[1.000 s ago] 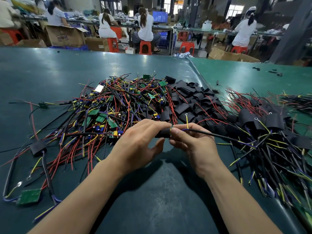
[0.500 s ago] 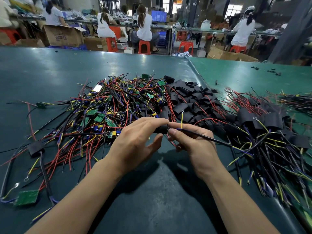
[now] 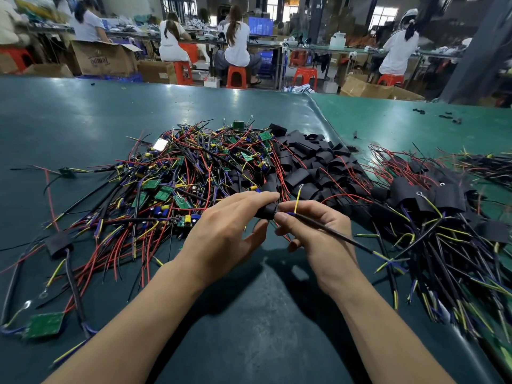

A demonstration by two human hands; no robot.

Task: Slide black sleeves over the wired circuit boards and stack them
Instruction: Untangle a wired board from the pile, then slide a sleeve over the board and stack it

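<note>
Frame centre: left hand holds a black sleeve, fingers curled over its top, thumb loose underneath, so the grip is clamped on the sleeve. The sleeve sits right at the fingertips, sticking out toward the right hand. Right grip is pinched on the black cable just where it leaves the sleeve's right end; thumb and forefinger touch the sleeve mouth. The cable runs down-right from the pinch, ending in yellow and purple leads. A yellow lead with ring terminal stands up from the pinch. Circuit board inside the sleeve: cannot tell, hidden.

Behind the hands, centre-left of the green counter: tangled pile of wired circuit boards, red, black, yellow, purple wires. Just right of it, heap of empty black sleeves. Right side of frame: stack of sleeved boards, wires trailing down. Lower left: a bare green board near the edge.
</note>
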